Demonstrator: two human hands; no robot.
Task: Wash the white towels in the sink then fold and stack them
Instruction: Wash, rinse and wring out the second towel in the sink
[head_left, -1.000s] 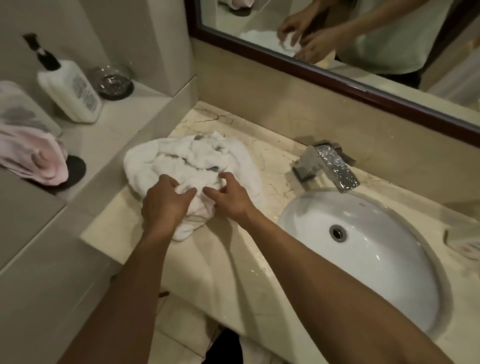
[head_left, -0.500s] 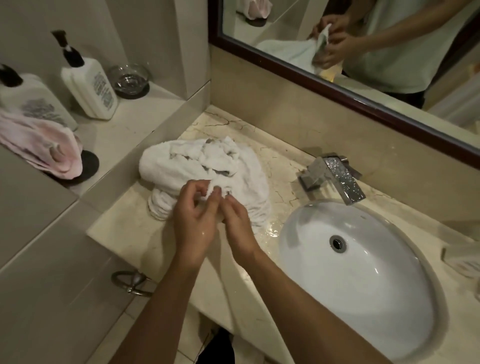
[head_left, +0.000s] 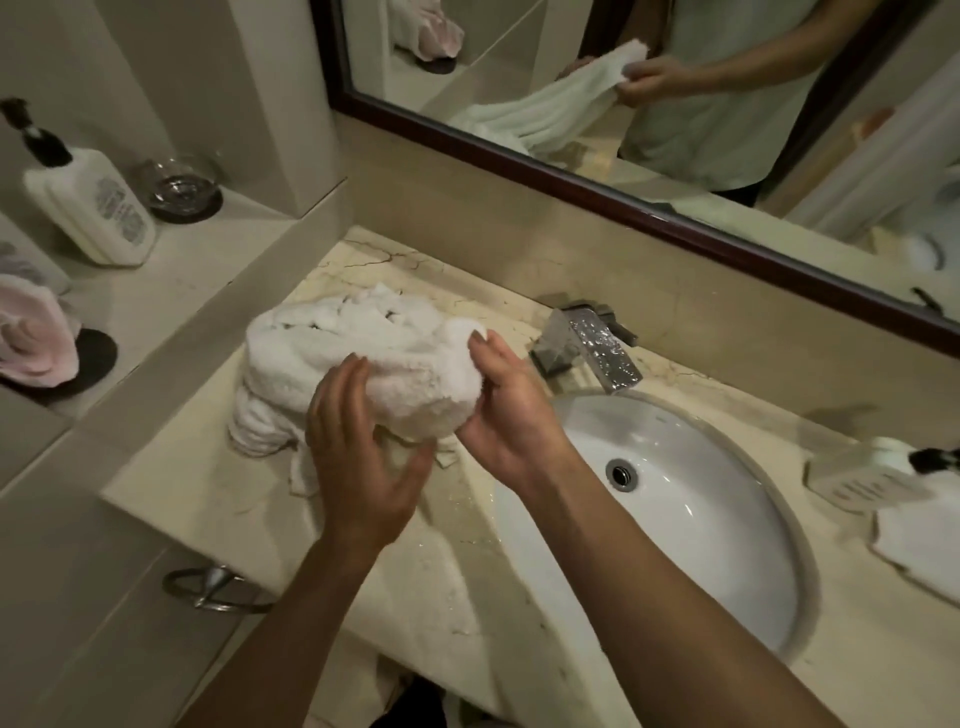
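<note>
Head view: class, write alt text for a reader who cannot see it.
A right hand grips a white towel lifted from a pile on a counter; the open left hand hovers beside it, left of a sink.

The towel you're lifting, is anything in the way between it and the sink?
Nothing visible is. The right hand grips the white towel, lifted beside the sink. Only bare wet counter lies between them. The basin looks empty, and the faucet stands at its back edge.
</note>
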